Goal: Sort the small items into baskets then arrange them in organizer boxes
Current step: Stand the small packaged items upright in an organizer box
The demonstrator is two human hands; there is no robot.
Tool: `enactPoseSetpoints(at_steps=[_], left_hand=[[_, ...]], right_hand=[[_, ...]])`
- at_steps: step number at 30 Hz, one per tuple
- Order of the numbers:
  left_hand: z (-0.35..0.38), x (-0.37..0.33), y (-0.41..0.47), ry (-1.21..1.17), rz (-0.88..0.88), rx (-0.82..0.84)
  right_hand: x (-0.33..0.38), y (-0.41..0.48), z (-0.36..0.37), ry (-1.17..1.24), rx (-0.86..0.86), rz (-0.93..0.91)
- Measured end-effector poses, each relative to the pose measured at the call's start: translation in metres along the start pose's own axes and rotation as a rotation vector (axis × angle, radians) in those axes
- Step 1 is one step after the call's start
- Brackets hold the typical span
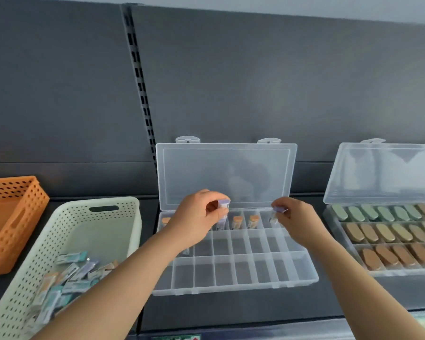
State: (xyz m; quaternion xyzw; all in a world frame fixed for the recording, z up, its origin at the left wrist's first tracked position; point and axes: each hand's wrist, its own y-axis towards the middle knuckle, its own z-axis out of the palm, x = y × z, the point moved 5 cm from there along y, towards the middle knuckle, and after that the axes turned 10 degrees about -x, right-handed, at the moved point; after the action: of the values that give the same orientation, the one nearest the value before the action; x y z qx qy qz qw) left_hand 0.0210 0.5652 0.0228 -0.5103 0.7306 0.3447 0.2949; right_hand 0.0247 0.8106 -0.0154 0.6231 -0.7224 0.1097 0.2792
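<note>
A clear organizer box (233, 278) lies open in front of me, lid leaning against the back wall. Its far row holds orange-capped packets (237, 221) standing upright; the nearer rows look bare. My left hand (194, 222) pinches a small purple-topped packet (223, 204) above the far row. My right hand (297, 219) pinches another small purple packet (279, 210) over the far right compartments. A white perforated basket (130, 217) at the left holds several small teal, purple and orange packets (69, 278).
An orange perforated basket (22, 204) stands at the far left. A second clear organizer box (383, 271) at the right, lid up, is filled with rows of green, tan and brown oval items. A dark slotted shelf wall rises behind.
</note>
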Motion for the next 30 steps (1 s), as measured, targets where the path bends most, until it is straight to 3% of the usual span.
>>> enactPoseSetpoints(at_steps=[4, 12, 17, 22, 26, 30], left_hand=[[0.023, -0.003, 0.009, 0.009, -0.029, -0.044], [0.049, 0.0, 0.016, -0.022, -0.098, -0.09], [0.066, -0.007, 0.021, -0.073, -0.088, -0.061], [0.083, -0.015, 0.027, -0.152, -0.089, -0.061], [0.096, -0.021, 0.031, -0.177, -0.066, -0.033], [0.1, -0.012, 0.033, 0.012, -0.027, -0.016]], right_hand=[[-0.005, 0.006, 0.012, -0.065, 0.086, -0.136], [-0.011, 0.013, 0.029, -0.125, 0.2, -0.199], [-0.01, 0.013, 0.006, -0.017, 0.197, -0.185], [0.007, 0.008, -0.019, 0.298, 0.198, -0.166], [0.009, 0.007, -0.021, 0.343, 0.211, -0.185], [-0.015, 0.012, -0.025, 0.395, 0.163, -0.039]])
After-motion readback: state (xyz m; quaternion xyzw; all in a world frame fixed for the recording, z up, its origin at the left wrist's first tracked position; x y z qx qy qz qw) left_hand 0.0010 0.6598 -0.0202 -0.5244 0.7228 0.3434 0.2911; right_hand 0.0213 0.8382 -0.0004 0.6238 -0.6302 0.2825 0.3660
